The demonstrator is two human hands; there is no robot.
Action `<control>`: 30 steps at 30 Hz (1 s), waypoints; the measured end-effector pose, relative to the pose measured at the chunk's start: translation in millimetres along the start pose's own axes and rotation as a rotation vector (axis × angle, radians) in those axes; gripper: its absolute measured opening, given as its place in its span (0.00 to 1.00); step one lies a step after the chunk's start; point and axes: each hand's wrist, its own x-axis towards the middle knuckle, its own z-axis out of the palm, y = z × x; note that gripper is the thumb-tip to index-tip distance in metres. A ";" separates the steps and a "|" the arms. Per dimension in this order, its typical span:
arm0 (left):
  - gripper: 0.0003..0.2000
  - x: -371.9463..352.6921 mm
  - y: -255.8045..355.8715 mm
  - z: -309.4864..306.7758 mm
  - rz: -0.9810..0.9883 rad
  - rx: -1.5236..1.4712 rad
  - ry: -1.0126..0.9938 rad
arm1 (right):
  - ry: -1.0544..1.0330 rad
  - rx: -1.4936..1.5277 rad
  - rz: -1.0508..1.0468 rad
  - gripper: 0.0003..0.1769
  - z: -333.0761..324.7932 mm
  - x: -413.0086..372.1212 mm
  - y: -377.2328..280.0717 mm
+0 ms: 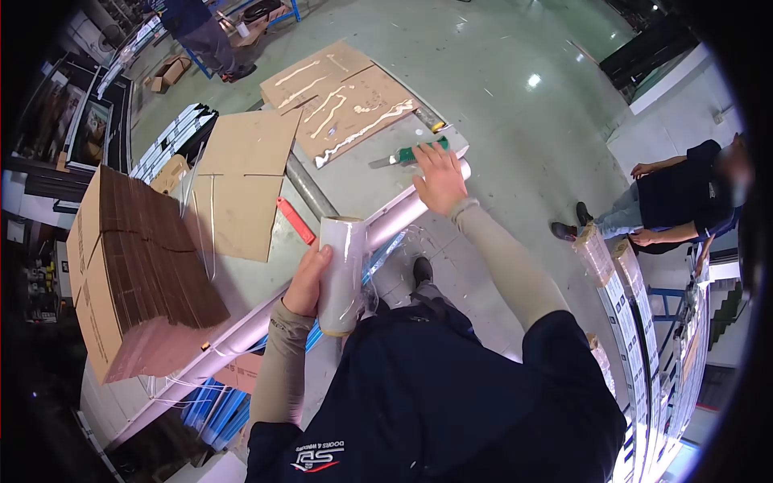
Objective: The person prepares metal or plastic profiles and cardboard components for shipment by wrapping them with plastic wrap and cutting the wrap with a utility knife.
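My left hand [306, 280] is wrapped round the side of a roll of clear stretch film [341, 274], held tilted upright near the table's front edge. My right hand [440, 179] reaches forward over the table corner with its fingers stretched out. Its fingertips are right at the green handle of a flat-bladed scraper or knife [409, 153], whose blade points left. Between the film roll and a stack of folded cardboard lies a red bar-shaped object [295, 220]. Behind it is a grey tube [310, 187].
Cardboard sheets [354, 109] with white streaks lie on the table [354, 181]. A thick stack of folded cardboard [153, 258] stands at left. One person [676, 193] is at the right by long wrapped profiles [628, 338]; another [197, 36] stands at the back left.
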 end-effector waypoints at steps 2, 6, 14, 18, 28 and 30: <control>0.31 16.5 -4.8 0.0 -0.080 0.007 0.010 | -0.082 -0.110 -0.015 0.31 4.2 18.5 17.9; 0.36 44.3 -14.9 9.8 -0.067 0.165 0.087 | -0.206 -0.148 -0.103 0.27 -6.0 41.9 41.3; 0.46 126.3 30.6 44.5 -0.003 1.153 0.059 | -0.270 0.570 0.066 0.20 -55.7 32.1 61.6; 0.40 173.2 31.2 68.2 0.012 1.478 0.082 | -0.249 0.747 0.071 0.22 -71.6 -24.2 69.5; 0.37 220.7 5.4 71.5 0.150 1.811 0.213 | -0.249 0.710 0.015 0.22 -65.7 -42.6 93.0; 0.36 222.9 5.6 70.7 0.139 1.805 0.213 | -0.260 0.732 0.029 0.22 -64.6 -39.8 93.9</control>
